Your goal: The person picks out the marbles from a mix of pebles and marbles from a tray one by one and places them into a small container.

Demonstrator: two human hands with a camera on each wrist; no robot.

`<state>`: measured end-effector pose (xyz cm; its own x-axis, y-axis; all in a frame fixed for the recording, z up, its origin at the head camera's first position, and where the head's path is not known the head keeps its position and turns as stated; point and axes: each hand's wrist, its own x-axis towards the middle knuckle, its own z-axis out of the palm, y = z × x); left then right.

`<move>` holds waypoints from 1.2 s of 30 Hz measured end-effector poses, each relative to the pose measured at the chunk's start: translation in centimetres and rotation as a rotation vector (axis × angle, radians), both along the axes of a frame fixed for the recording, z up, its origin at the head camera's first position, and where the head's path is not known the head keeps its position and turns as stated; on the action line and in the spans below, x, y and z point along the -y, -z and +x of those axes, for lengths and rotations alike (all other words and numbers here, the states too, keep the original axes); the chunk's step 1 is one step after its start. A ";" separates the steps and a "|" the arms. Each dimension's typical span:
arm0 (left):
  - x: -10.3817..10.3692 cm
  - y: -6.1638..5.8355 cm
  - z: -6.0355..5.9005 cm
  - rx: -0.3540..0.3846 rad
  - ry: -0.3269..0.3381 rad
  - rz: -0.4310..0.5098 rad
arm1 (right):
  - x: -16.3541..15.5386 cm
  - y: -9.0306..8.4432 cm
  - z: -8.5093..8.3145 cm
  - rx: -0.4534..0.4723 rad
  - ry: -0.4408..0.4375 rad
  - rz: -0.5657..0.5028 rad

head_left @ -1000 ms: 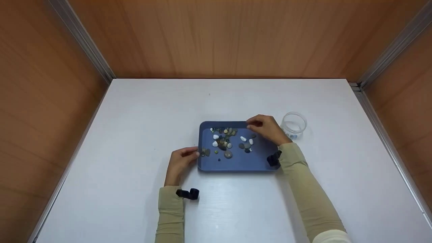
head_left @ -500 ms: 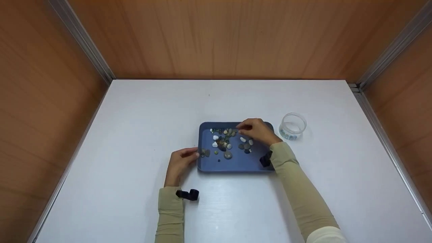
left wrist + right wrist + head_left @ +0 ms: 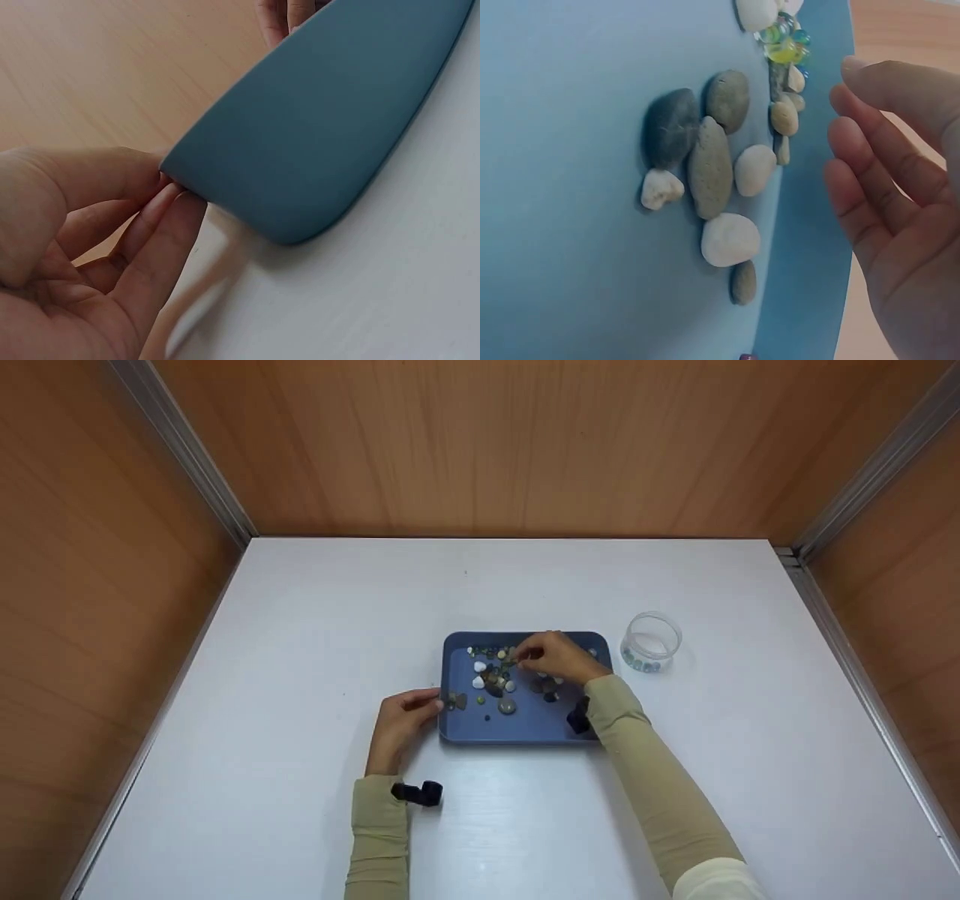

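Left hand (image 3: pixel 400 721) is at the near-left corner of the blue tray (image 3: pixel 525 725), thumb and fingertips (image 3: pixel 169 202) pinching the rim there, and the wrist view shows the tray's outer wall right against those fingers. Right hand (image 3: pixel 559 656) is over the far half of the tray, fingers loosely bent and a little apart; from the wrist view the fingertips (image 3: pixel 847 142) hover just beside the pebbles (image 3: pixel 709 169) with nothing between them, though from the head view I cannot tell whether a tip touches a stone. The pebbles, grey, tan and white, lie clustered on the tray floor just off those fingertips, with a few small glass beads (image 3: pixel 784 41) bunched at the far end of the cluster, beyond the fingers. Off past the back of the right hand, well clear of the tray, a small clear jar (image 3: pixel 651 641) stands on the white table (image 3: pixel 300 622) with a few beads in its bottom.
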<state>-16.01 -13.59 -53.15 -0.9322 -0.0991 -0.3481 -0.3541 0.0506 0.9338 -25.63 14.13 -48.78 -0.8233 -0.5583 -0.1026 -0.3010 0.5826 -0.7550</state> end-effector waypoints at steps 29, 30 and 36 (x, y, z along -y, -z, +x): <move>-0.3 -0.1 0.0 0.017 -0.008 0.013 | 1.8 1.0 -0.1 -0.075 -0.101 0.145; -0.3 -0.1 0.0 0.015 -0.007 0.011 | 1.8 1.0 -0.1 -0.077 -0.100 0.147; -0.3 -0.1 0.0 0.010 -0.006 0.006 | 2.0 1.0 -0.1 -0.075 -0.091 0.149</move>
